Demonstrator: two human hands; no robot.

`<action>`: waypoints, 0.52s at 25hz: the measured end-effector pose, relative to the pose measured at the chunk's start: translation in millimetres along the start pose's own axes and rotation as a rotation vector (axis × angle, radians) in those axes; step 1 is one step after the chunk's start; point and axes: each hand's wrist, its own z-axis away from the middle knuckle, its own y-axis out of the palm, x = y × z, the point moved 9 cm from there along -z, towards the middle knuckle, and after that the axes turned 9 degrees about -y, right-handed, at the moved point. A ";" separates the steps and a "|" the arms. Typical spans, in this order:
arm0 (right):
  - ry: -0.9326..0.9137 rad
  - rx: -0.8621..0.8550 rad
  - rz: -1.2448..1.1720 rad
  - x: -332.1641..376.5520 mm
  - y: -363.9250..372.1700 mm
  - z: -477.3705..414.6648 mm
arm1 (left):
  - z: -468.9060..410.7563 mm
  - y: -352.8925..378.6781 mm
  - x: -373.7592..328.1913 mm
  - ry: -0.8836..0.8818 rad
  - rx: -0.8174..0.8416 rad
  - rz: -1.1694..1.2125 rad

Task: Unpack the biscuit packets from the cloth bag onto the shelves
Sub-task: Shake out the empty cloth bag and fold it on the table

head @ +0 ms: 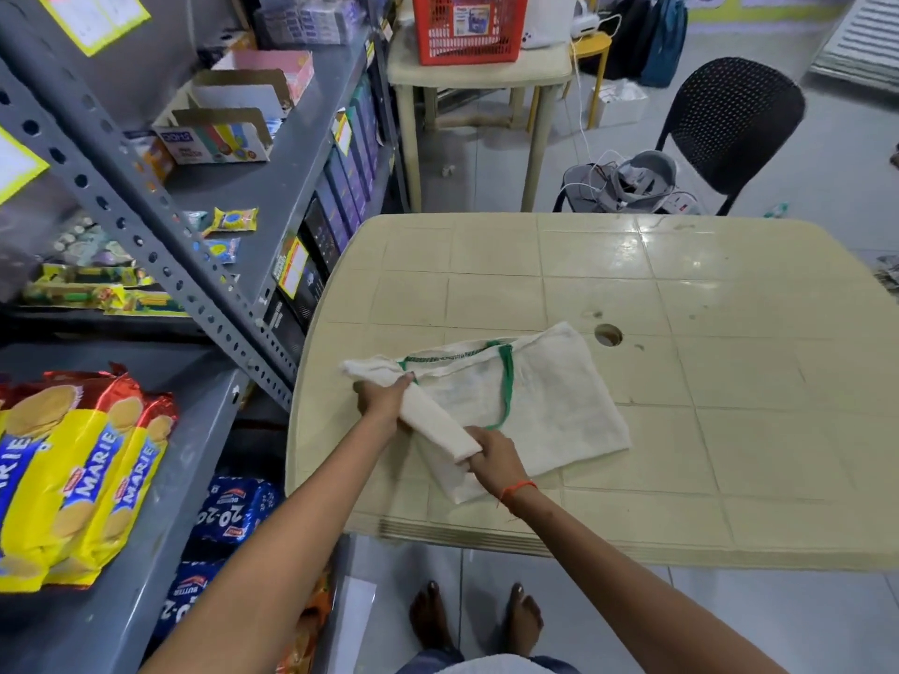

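A cream cloth bag (549,401) with green handles lies flat on the beige plastic table (681,308), its left edge folded over into a roll. My left hand (384,398) grips the far end of that roll, and my right hand (494,454) grips its near end. The bag looks flat, and no packets show inside it. Yellow and red Marie biscuit packets (73,479) lie on the grey shelf (160,552) at the lower left. Blue 20-20 biscuit packets (233,510) sit on the shelf below.
A grey metal rack (160,245) with boxes and small packets fills the left side. Behind the table stand a black chair (729,124) with cables on it and a second table with a red basket (467,26). My bare feet are on the tiled floor.
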 end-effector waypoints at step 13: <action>0.399 -0.516 0.009 -94.9 -92.1 46.6 | 57.2 125.5 -44.7 0.779 0.231 -0.802</action>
